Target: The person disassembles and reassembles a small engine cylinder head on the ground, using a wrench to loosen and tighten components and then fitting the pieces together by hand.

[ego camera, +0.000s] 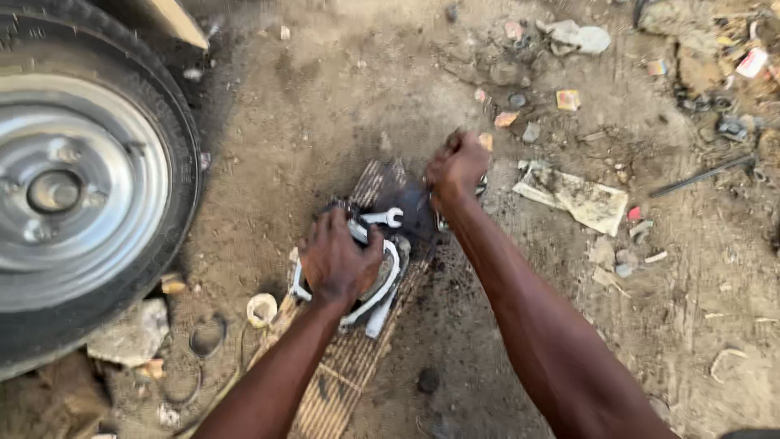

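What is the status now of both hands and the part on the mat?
Left hand pressing down on round metal part. Right hand fisted on a tool, mostly hidden. Wrench lies on woven mat. Wheel to the left.

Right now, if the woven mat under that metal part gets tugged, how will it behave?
The woven mat looks thin and slatted, so it would probably flex rather than stay stiff. The left hand presses the metal part onto it, so it would likely drag. Dark greasy stains suggest a slippery patch.
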